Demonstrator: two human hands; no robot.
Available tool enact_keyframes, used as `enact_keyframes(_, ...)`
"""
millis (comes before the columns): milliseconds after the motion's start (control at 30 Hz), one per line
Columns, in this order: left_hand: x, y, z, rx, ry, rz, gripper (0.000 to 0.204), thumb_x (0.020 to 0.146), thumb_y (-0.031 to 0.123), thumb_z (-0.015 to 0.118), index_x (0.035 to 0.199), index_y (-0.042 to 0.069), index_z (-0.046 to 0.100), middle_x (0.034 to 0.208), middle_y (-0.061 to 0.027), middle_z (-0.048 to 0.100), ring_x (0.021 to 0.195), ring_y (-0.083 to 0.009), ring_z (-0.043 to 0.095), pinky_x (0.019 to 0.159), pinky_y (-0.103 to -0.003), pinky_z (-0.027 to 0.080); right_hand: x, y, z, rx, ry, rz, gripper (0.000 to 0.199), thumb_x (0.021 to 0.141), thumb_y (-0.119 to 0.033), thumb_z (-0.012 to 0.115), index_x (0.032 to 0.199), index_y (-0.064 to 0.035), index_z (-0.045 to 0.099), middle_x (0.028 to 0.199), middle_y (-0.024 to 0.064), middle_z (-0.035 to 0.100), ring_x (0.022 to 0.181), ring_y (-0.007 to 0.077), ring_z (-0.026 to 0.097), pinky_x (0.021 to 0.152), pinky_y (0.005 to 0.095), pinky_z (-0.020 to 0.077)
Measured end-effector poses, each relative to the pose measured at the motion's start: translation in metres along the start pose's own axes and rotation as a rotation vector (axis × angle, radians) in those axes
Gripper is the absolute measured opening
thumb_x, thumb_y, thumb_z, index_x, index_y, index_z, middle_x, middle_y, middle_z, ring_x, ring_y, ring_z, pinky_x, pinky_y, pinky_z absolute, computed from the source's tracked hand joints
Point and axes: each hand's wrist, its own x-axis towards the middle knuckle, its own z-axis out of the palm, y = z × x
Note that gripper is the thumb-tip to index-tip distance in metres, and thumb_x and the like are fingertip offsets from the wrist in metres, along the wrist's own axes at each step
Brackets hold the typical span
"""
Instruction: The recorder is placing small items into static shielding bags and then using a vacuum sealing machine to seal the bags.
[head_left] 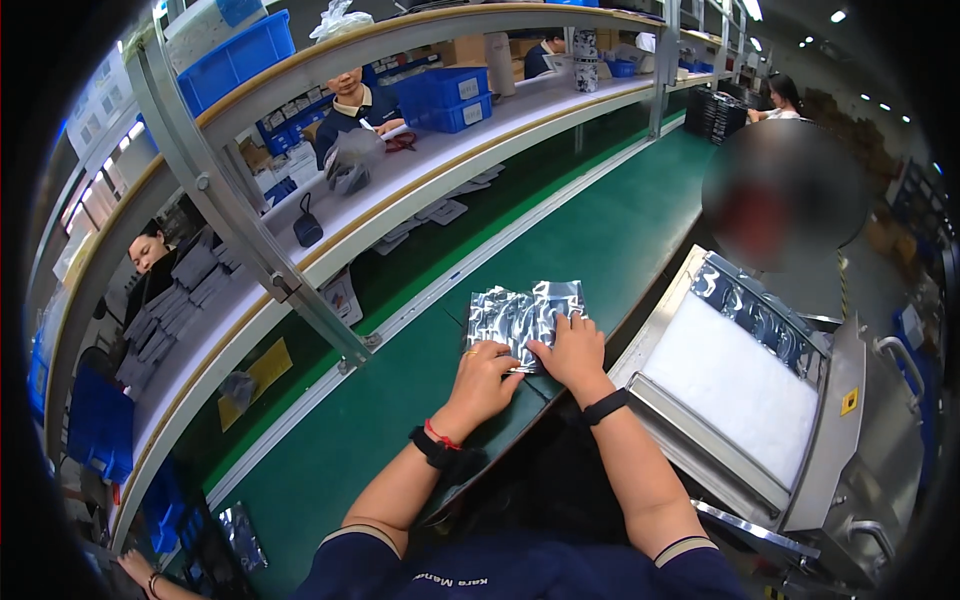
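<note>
Several shiny silver anti-static bags (502, 312) lie side by side and overlapping on the green bench, straight in front of me. My left hand (485, 380) is at their near left edge, its fingers bent over the film and its thumb close to the lower corner; it appears to pinch that edge. On the right-hand bag rests my right hand (572, 352), fingers stretched over the foil and thumb apart, pointing left. What the bags contain cannot be made out. To my right, a metal chamber machine (655, 415) stands open with a white bed (735, 375); more silver bags (745, 295) lie along its far edge.
A steel post (215, 190) and curved shelf (440, 150) with blue bins (450, 100) bound the green bench (590, 225). Another silver bag (242, 535) lies at lower left, near a co-worker's hand (135, 568). Other people work behind the shelves and at the bench's far end.
</note>
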Motion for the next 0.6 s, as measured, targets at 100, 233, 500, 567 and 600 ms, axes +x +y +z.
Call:
enact_keyframes(100, 0.002, 0.001, 0.0, -0.034, 0.019, 0.015, 0.014, 0.072, 0.014, 0.07, 0.082, 0.005, 0.07, 0.1, -0.0121, 0.062, 0.1, -0.0307, 0.055, 0.084, -0.041, 0.044, 0.001, 0.001, 0.008, 0.031, -0.095, 0.071, 0.047, 0.071, -0.039, 0.071, 0.096, -0.0015, 0.058, 0.097, 0.0165, 0.059, 0.094, 0.0322, 0.056, 0.074, 0.0486, 0.0462)
enact_keyframes(233, 0.018, -0.001, -0.002, -0.121, 0.138, 0.014, 0.012, 0.073, 0.013, 0.068, 0.08, 0.004, 0.069, 0.095, -0.0115, 0.064, 0.095, -0.0298, 0.057, 0.082, -0.039, 0.044, 0.004, -0.001, 0.01, 0.097, -0.197, 0.156, 0.038, 0.072, -0.031, 0.07, 0.093, -0.0015, 0.058, 0.097, 0.0173, 0.058, 0.097, 0.034, 0.055, 0.077, 0.0508, 0.0459)
enact_keyframes(500, 0.042, 0.012, 0.007, -0.285, -0.035, -0.05, 0.014, 0.075, 0.014, 0.066, 0.08, 0.001, 0.068, 0.084, -0.0144, 0.066, 0.077, -0.031, 0.062, 0.072, -0.038, 0.048, 0.009, -0.014, -0.003, 0.029, -0.206, 0.13, 0.024, 0.071, -0.019, 0.067, 0.086, -0.0015, 0.061, 0.094, 0.0184, 0.061, 0.099, 0.0357, 0.057, 0.078, 0.0492, 0.0482)
enact_keyframes(567, 0.043, 0.016, 0.015, -0.31, -0.062, -0.137, 0.016, 0.076, 0.015, 0.064, 0.079, 0.0, 0.068, 0.081, -0.0162, 0.066, 0.074, -0.0334, 0.061, 0.071, -0.04, 0.048, 0.011, -0.007, 0.007, -0.012, -0.204, 0.126, 0.017, 0.071, -0.016, 0.065, 0.081, -0.0022, 0.063, 0.085, 0.0166, 0.064, 0.087, 0.0347, 0.063, 0.071, 0.0454, 0.0514)
enact_keyframes(600, 0.042, 0.014, 0.017, -0.306, -0.061, -0.136, 0.016, 0.076, 0.015, 0.064, 0.079, 0.0, 0.068, 0.081, -0.0162, 0.066, 0.074, -0.0334, 0.061, 0.071, -0.04, 0.048, 0.011, -0.006, 0.007, -0.01, -0.202, 0.125, 0.017, 0.071, -0.016, 0.065, 0.081, -0.0022, 0.063, 0.085, 0.0166, 0.064, 0.087, 0.0347, 0.063, 0.071, 0.0454, 0.0514)
